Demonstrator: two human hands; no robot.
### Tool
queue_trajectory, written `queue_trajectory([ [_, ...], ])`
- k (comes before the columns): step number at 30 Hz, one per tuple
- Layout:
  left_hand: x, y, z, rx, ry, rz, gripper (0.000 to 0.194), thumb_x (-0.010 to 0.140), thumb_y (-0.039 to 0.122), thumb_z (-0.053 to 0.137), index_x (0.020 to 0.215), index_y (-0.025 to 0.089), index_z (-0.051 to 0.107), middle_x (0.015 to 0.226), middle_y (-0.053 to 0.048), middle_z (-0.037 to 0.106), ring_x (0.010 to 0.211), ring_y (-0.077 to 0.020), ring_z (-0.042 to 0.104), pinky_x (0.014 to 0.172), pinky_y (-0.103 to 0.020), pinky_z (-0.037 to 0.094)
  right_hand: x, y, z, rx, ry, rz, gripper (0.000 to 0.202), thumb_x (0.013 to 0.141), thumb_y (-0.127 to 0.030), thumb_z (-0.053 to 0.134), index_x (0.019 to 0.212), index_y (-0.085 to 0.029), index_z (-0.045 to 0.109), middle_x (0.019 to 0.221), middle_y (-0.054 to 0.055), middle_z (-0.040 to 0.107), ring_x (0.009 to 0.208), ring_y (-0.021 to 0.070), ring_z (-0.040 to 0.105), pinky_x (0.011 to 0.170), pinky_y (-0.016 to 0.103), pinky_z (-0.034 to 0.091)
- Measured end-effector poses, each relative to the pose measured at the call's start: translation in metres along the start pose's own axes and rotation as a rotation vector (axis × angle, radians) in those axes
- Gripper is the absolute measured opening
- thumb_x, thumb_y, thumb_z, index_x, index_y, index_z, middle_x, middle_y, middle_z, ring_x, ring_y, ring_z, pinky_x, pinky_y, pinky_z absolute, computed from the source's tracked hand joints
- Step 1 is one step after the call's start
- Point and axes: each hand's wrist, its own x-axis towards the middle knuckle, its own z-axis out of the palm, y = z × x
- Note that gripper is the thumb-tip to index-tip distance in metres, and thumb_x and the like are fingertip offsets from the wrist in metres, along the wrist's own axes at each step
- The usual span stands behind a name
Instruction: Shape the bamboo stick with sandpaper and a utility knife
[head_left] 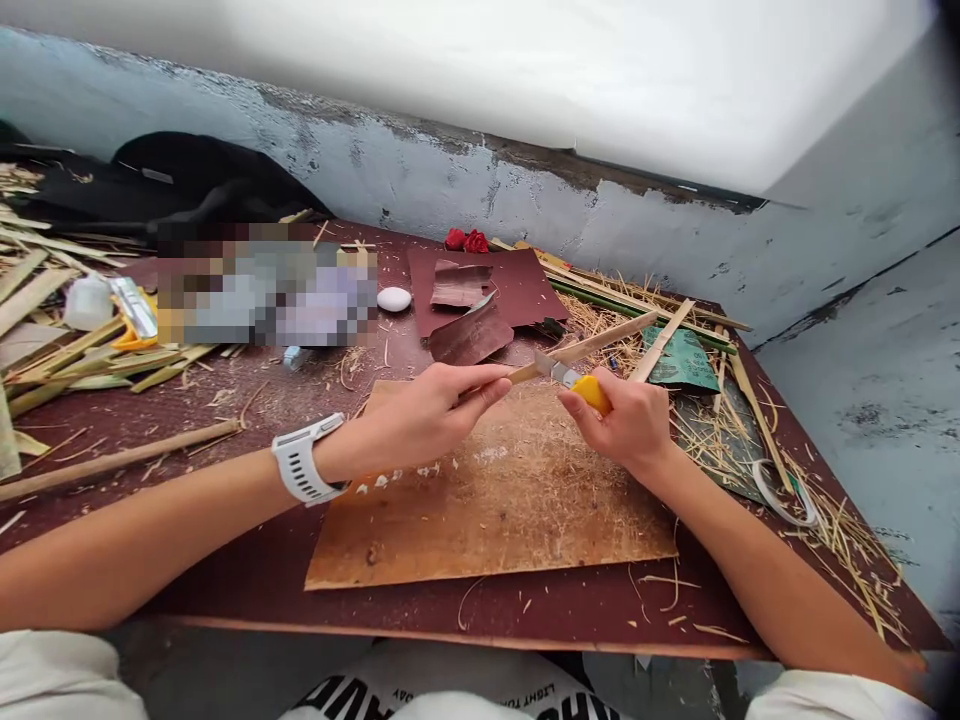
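My left hand (442, 415), with a white watch on its wrist, pinches one end of a thin bamboo strip (600, 340) between thumb and fingers. The strip slants up and away to the right. In my right hand (630, 420) is a yellow utility knife (589, 390), fingers closed round its handle. Its blade points left and meets the strip just beyond my left fingertips. Both hands are above a worn wooden board (510, 520) dusted with shavings. Another pale strip (664, 340) lies behind my right hand.
Green sandpaper (681, 358), a roll of tape (784, 492) and many shavings lie at the right. Brown sandpaper pieces (472, 335) and a white egg-shaped object (394, 299) are beyond the board. Bamboo strips (45, 350) pile up at left, near a round stick (127, 460). A wall stands behind.
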Motion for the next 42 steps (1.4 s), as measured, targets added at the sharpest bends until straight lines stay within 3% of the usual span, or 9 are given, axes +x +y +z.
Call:
queue_trajectory([
  [6, 0.001, -0.004, 0.008, -0.568, -0.255, -0.165, 0.054, 0.105, 0.045, 0.060, 0.151, 0.017, 0.057, 0.071, 0.005, 0.038, 0.056, -0.0104, 0.037, 0.047, -0.021, 0.031, 0.001, -0.005, -0.012, 0.014, 0.039, 0.014, 0.063, 0.099, -0.069, 0.048, 0.058, -0.021, 0.045, 0.044, -0.003, 0.043, 0.040, 0.0107, 0.040, 0.048, 0.027, 0.022],
  [9, 0.001, -0.004, 0.012, -0.618, -0.255, -0.200, 0.060, 0.103, 0.047, 0.062, 0.153, 0.016, 0.054, 0.075, 0.005, 0.038, 0.056, -0.0094, 0.036, 0.045, -0.021, 0.031, 0.000, -0.009, -0.013, 0.001, 0.051, 0.004, 0.064, 0.099, -0.070, 0.048, 0.057, -0.021, 0.045, 0.044, -0.003, 0.044, 0.040, 0.0104, 0.040, 0.048, 0.028, 0.021],
  [14, -0.002, 0.000, 0.018, -0.349, -0.099, -0.053, 0.046, 0.108, 0.045, 0.054, 0.145, 0.019, 0.062, 0.071, 0.005, 0.036, 0.056, -0.0096, 0.031, 0.046, -0.021, 0.026, 0.004, 0.001, -0.007, -0.113, 0.040, 0.011, 0.065, 0.095, -0.073, 0.051, 0.058, -0.021, 0.051, 0.046, 0.000, 0.048, 0.043, 0.0117, 0.040, 0.050, 0.029, 0.017],
  [17, -0.007, 0.001, 0.018, -0.072, -0.010, 0.040, 0.033, 0.109, 0.032, 0.048, 0.131, 0.018, 0.069, 0.072, 0.004, 0.044, 0.060, -0.0110, 0.036, 0.052, -0.023, 0.030, 0.011, 0.036, -0.014, -0.164, -0.020, 0.119, 0.066, 0.093, -0.079, 0.047, 0.059, -0.022, 0.053, 0.049, 0.001, 0.048, 0.045, 0.0128, 0.036, 0.053, 0.031, 0.015],
  [20, -0.011, 0.002, 0.013, 0.132, 0.070, 0.161, 0.030, 0.107, 0.022, 0.047, 0.122, 0.016, 0.072, 0.078, -0.001, 0.058, 0.066, -0.0130, 0.047, 0.059, -0.025, 0.037, 0.018, 0.076, -0.028, -0.191, 0.096, 0.374, 0.066, 0.096, -0.076, 0.045, 0.054, -0.025, 0.039, 0.044, -0.003, 0.029, 0.044, 0.0113, 0.020, 0.054, 0.034, 0.016],
  [22, -0.011, 0.004, 0.009, 0.170, 0.118, 0.170, 0.030, 0.105, 0.022, 0.049, 0.125, 0.016, 0.071, 0.076, 0.000, 0.058, 0.063, -0.0127, 0.046, 0.058, -0.025, 0.036, 0.020, 0.087, -0.032, -0.163, 0.151, 0.411, 0.063, 0.098, -0.071, 0.046, 0.057, -0.026, 0.031, 0.049, -0.003, 0.029, 0.048, 0.0119, 0.020, 0.056, 0.035, 0.018],
  [27, -0.005, 0.005, 0.006, -0.035, 0.092, -0.051, 0.034, 0.107, 0.038, 0.052, 0.114, 0.014, 0.074, 0.063, 0.006, 0.033, 0.053, -0.0107, 0.027, 0.046, -0.024, 0.019, 0.012, 0.061, -0.011, 0.179, 0.105, 0.374, 0.064, 0.099, -0.071, 0.048, 0.058, -0.024, 0.033, 0.052, -0.004, 0.029, 0.049, 0.0122, 0.026, 0.054, 0.034, 0.018],
  [32, -0.002, -0.003, 0.009, -0.258, 0.027, -0.127, 0.051, 0.108, 0.054, 0.048, 0.127, 0.013, 0.072, 0.066, 0.005, 0.033, 0.055, -0.0111, 0.029, 0.046, -0.023, 0.022, 0.006, 0.044, 0.002, 0.564, 0.195, 0.548, 0.063, 0.102, -0.069, 0.045, 0.058, -0.025, 0.037, 0.053, -0.003, 0.035, 0.048, 0.0125, 0.033, 0.050, 0.033, 0.021],
  [42, -0.005, -0.007, 0.014, -0.420, -0.027, -0.105, 0.052, 0.106, 0.054, 0.055, 0.138, 0.015, 0.065, 0.061, 0.006, 0.036, 0.050, -0.0104, 0.033, 0.042, -0.022, 0.024, -0.005, 0.011, -0.003, 0.229, 0.093, 0.075, 0.056, 0.098, -0.062, 0.057, 0.063, -0.023, 0.037, 0.052, -0.006, 0.029, 0.044, 0.0094, 0.029, 0.049, 0.030, 0.022],
])
